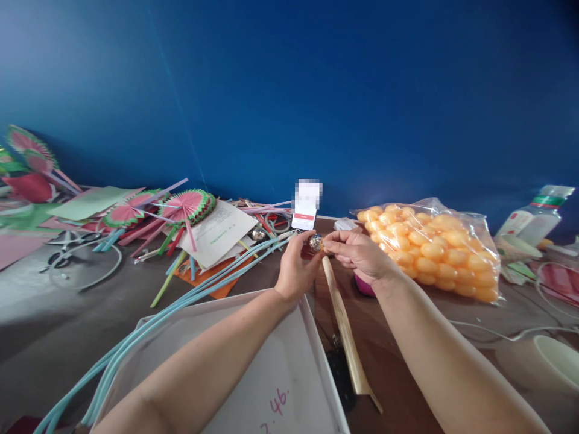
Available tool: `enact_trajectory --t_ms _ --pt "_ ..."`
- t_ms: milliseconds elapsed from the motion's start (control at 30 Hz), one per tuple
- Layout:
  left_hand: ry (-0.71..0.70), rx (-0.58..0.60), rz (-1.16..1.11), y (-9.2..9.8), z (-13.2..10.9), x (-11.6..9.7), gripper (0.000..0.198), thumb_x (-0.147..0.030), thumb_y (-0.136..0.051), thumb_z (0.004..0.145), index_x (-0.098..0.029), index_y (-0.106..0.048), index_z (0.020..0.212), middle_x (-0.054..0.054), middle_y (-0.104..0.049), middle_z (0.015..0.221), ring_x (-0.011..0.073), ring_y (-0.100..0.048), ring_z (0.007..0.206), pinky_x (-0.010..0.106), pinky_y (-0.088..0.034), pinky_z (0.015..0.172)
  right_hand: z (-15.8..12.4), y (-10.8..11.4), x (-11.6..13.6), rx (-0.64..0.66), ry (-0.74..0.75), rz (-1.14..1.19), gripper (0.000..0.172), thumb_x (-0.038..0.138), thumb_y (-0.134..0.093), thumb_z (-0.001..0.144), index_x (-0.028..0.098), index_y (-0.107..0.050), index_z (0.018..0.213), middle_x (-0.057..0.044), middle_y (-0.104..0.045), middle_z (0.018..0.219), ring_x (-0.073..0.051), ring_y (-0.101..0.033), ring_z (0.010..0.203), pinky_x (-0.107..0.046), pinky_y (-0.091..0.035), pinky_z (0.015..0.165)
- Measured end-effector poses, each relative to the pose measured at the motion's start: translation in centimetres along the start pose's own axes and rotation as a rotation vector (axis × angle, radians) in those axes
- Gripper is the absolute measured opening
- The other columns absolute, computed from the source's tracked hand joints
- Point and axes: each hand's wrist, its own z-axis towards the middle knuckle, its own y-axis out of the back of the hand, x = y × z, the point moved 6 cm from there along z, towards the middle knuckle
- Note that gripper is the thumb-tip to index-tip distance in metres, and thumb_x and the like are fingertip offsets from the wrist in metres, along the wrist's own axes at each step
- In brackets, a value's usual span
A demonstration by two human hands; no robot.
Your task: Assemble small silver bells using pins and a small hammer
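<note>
My left hand (296, 266) has its thumb and fingers closed around a small shiny silver ball (315, 242). Close against the ball's right side, my right hand (359, 255) makes a pinch; what lies between its fingertips is too small to make out. Several light-blue cords (190, 293) run from the lower left up to just behind my left hand. Below the hands lies a pale wooden strip (342, 319). A white box or lid (266, 361) with pink handwriting sits under my left forearm. Behind the hands stands a phone (304, 211) with a lit screen.
A clear bag of orange oval balls (429, 250) lies to the right, near a plastic bottle (534, 214). Paper fans (187, 211), a printed sheet (219, 232), scissors (61, 256) and another silver ball (259, 234) clutter the left. A blue wall (289, 96) rises behind the table.
</note>
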Motion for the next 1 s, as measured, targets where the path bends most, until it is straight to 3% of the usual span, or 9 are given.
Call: enact_trajectory --t_ms 1000 --pt "0.021 0.029 -0.063 -0.29 -0.03 0.82 0.045 -0.031 -0.068 0.080 -0.020 -0.056 0.122 0.011 -0.064 0.109 0.0173 -0.064 0.088 0.032 -0.054 0.079 0.08 -0.17 -0.18 -0.004 -0.052 0.048 0.037 0.038 -0.084 0.057 0.014 -0.063 0.078 0.003 -0.055 0.063 0.000 -0.027 0.045 -0.019 -0.007 0.041"
